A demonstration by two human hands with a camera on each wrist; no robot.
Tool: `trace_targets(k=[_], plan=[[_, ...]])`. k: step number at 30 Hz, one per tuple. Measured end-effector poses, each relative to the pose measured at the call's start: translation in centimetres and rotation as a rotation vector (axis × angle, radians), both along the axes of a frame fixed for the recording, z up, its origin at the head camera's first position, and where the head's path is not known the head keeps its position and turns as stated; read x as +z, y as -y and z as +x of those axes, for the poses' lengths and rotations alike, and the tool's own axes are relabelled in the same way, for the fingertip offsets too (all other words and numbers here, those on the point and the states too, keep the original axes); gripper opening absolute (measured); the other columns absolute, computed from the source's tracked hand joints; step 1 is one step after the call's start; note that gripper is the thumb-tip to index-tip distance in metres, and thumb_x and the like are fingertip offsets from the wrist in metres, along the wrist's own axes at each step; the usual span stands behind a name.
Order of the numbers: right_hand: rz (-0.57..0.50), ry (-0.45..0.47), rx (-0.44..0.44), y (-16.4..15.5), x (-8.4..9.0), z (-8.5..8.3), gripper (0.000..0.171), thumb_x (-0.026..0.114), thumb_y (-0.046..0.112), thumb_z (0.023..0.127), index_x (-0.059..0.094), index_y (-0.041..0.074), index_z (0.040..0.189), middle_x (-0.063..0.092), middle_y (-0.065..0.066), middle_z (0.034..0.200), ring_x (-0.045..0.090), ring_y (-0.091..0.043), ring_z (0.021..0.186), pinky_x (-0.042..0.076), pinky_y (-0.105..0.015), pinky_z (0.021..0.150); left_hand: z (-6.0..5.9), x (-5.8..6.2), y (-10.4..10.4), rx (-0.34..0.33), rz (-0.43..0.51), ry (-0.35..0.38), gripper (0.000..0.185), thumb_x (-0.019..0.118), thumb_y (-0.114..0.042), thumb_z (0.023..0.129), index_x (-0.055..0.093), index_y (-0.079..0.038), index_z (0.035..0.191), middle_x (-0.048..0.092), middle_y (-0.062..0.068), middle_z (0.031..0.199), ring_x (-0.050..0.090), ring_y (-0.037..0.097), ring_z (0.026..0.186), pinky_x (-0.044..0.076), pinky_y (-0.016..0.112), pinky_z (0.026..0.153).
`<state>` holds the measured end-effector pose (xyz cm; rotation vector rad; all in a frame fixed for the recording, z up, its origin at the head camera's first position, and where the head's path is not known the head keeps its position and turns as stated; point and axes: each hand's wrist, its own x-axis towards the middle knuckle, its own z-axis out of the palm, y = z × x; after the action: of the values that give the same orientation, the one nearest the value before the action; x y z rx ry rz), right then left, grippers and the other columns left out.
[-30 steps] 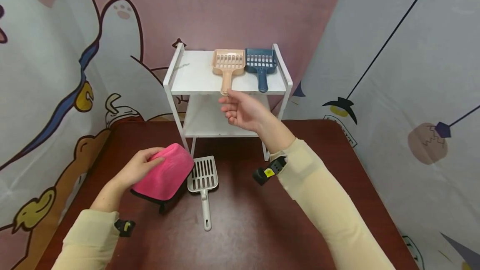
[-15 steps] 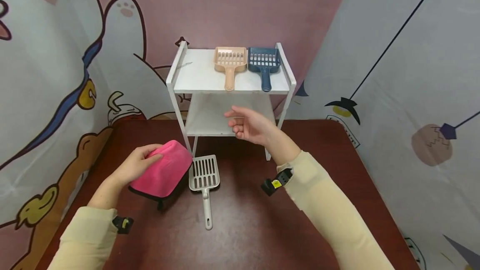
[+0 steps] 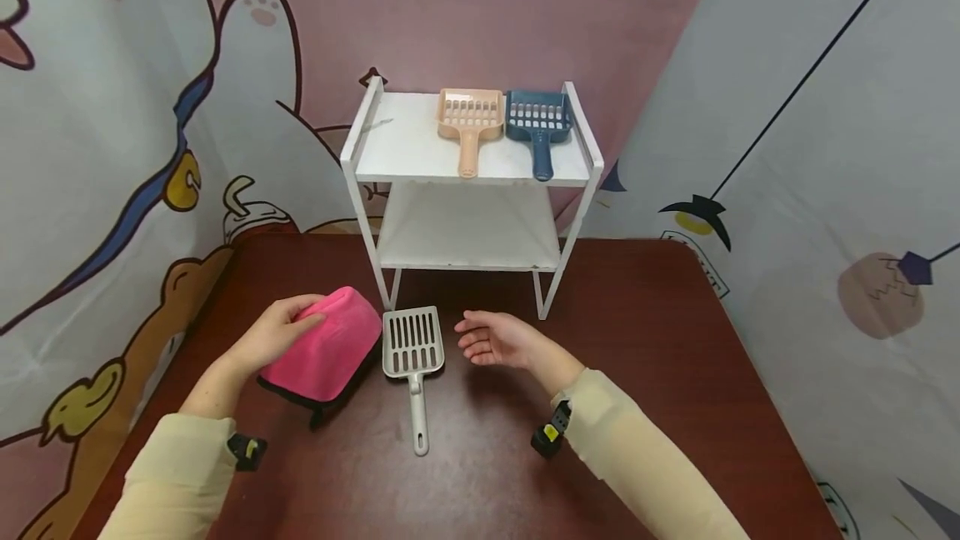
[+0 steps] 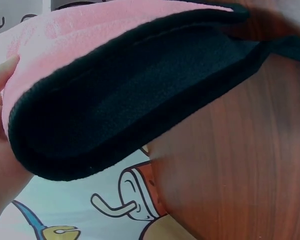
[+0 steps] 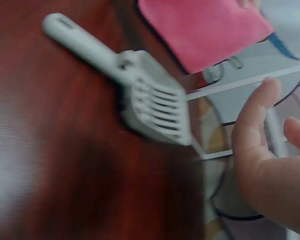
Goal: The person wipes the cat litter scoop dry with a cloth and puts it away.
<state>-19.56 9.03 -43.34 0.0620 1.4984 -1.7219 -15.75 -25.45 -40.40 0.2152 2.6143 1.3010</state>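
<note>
From my remote seat I look down on a dark red-brown table (image 3: 637, 373) ringed by cartoon-printed curtains, pink behind and pale grey at both sides of the frame. At the upper centre stands a white two-tier shelf (image 3: 408, 148); on its top tier lie a peach scoop (image 3: 469, 117) and, touching it on the right, a dark blue scoop (image 3: 539, 122), both with handles pointing toward me.

In the lower left of the head view, my left hand (image 3: 273, 330) rests on a pink pad (image 3: 330, 350) with black edging. The fingers curl over its far upper edge and hold it tilted, one side lifted off the wood. The left wrist view shows the pad's black underside (image 4: 140, 95) raised above the table, with fingertips wrapped at its rim.

Just right of the pad, near the frame's centre, a grey slotted scoop (image 3: 412, 357) lies flat on the table, head toward the shelf, handle toward me. My right hand (image 3: 495, 338) hovers just beside the scoop's head on its right, fingers spread and relaxed, gripping nothing. In the right wrist view the palm (image 5: 270, 165) sits apart from the blurred scoop (image 5: 150, 105).
</note>
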Motion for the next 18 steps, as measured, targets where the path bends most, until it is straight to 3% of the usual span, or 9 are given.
trace_targets(k=[3, 6, 11, 13, 18], plan=[[0.038, 0.009, -0.014, 0.2, -2.3, 0.3, 0.043, 0.036, 0.029, 0.1, 0.046, -0.006, 0.123, 0.062, 0.001, 0.076, 0.061, -0.01, 0.067, 0.051, -0.023, 0.065, 0.0, -0.5, 0.2, 0.002, -0.001, -0.005, 0.036, 0.054, -0.022, 0.095, 0.054, -0.004, 0.126, 0.061, 0.017, 0.098, 0.056, 0.013, 0.067, 0.049, 0.027, 0.059], [0.078, 0.021, -0.017, 0.6, -4.2, 0.8, 0.052, 0.036, 0.031, 0.099, 0.038, -0.01, 0.132, 0.064, -0.013, 0.097, 0.063, -0.017, 0.081, 0.053, -0.029, 0.076, 0.0, -1.2, 0.3, -0.006, 0.001, -0.011, 0.035, 0.054, -0.021, 0.095, 0.055, -0.003, 0.124, 0.061, 0.016, 0.097, 0.055, 0.013, 0.066, 0.048, 0.027, 0.058], [0.104, 0.066, -0.031, 1.5, -6.4, 1.6, 0.057, 0.034, 0.033, 0.099, 0.034, -0.012, 0.134, 0.044, -0.033, 0.132, 0.054, -0.04, 0.115, 0.045, -0.046, 0.097, 0.0, -2.4, 0.2, -0.014, 0.002, 0.014, 0.033, 0.055, -0.021, 0.094, 0.057, -0.005, 0.123, 0.061, 0.014, 0.094, 0.055, 0.013, 0.064, 0.048, 0.027, 0.057], [0.099, 0.084, -0.04, 2.0, -7.0, 1.9, 0.058, 0.033, 0.034, 0.1, 0.033, -0.013, 0.134, 0.042, -0.035, 0.134, 0.047, -0.044, 0.122, 0.042, -0.05, 0.099, 0.1, -2.6, 0.1, -0.013, 0.004, 0.027, 0.034, 0.056, -0.021, 0.094, 0.056, -0.005, 0.124, 0.061, 0.013, 0.093, 0.055, 0.014, 0.064, 0.047, 0.027, 0.057], [0.097, 0.117, -0.058, 3.2, -8.1, 2.5, 0.06, 0.033, 0.036, 0.099, 0.035, -0.013, 0.134, 0.043, -0.034, 0.133, 0.045, -0.044, 0.123, 0.041, -0.053, 0.099, 0.3, -2.8, -0.1, -0.016, 0.002, 0.031, 0.034, 0.056, -0.02, 0.094, 0.057, -0.003, 0.124, 0.061, 0.013, 0.093, 0.054, 0.013, 0.064, 0.046, 0.026, 0.058]])
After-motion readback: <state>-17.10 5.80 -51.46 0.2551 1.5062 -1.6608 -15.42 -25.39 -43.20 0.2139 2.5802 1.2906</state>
